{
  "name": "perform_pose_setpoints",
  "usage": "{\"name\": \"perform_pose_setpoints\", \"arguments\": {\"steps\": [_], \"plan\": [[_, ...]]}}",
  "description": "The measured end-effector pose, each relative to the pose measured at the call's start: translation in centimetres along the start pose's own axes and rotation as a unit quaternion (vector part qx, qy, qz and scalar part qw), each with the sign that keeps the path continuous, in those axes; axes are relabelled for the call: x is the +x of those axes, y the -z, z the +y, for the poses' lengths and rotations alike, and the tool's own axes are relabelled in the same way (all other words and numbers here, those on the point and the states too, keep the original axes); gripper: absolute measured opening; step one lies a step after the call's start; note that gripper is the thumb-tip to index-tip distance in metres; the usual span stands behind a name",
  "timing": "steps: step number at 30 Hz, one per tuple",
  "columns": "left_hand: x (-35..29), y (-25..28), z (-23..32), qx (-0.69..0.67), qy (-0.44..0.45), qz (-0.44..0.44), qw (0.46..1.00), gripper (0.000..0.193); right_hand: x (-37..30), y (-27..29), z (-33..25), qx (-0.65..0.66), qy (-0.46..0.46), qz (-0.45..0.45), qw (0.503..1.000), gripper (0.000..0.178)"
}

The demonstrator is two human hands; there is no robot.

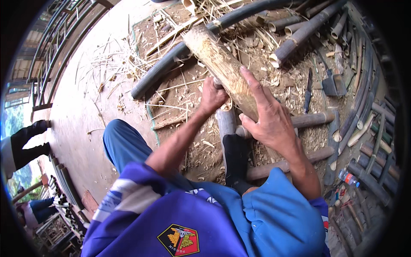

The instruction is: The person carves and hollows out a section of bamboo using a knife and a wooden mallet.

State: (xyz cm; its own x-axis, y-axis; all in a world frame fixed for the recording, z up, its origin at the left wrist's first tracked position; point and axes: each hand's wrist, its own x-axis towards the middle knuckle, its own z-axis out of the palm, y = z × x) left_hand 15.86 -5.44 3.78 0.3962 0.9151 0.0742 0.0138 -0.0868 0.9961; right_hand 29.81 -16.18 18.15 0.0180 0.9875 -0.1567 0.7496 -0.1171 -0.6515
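A thick, rough-hewn wooden block (pixel 220 64) slants across the middle, pale and scraped on its upper face. My left hand (pixel 212 97) is closed in a fist against the block's left side. A short dark round stub shows at the top of that fist; I cannot make out what it belongs to. Over the near end of the block lies my right hand (pixel 270 118), its index finger stretched along the right edge and its thumb apart at the lower end. Below the block, a bamboo pole (pixel 226 122) runs toward my dark-clad foot (pixel 236 158).
A long dark bamboo pole (pixel 160 70) crosses behind the block. Shavings litter the ground. At the right are a knife (pixel 308 92), a dark scoop-like tool (pixel 334 85), cut bamboo poles (pixel 308 36) and a plastic bottle (pixel 349 177). Other people's legs (pixel 30 139) show far left.
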Motion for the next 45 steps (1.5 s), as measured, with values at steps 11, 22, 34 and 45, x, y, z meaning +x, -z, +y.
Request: {"name": "perform_pose_setpoints", "arguments": {"steps": [11, 22, 34, 45], "plan": [[-2.5, 2.8, -1.5, -0.229, 0.084, 0.323, 0.914, 0.034, -2.1, 4.0, 0.5, 0.121, 0.006, 0.026, 0.992, 0.107], [-2.1, 1.9, -2.6, -0.469, 0.071, 0.364, 0.802, 0.027, 2.5, 5.2, -6.3, -0.051, 0.046, -0.076, 0.995, 0.106], [-3.3, -0.3, -0.4, -0.517, 0.026, 0.334, 0.787, 0.05, 7.4, 3.3, -10.5, -0.192, 0.262, -0.174, 0.93, 0.102], [-4.3, 0.0, -2.6, -0.516, -0.016, 0.287, 0.807, 0.071, 8.1, 2.0, -7.7, -0.208, 0.349, -0.139, 0.903, 0.102]]}}
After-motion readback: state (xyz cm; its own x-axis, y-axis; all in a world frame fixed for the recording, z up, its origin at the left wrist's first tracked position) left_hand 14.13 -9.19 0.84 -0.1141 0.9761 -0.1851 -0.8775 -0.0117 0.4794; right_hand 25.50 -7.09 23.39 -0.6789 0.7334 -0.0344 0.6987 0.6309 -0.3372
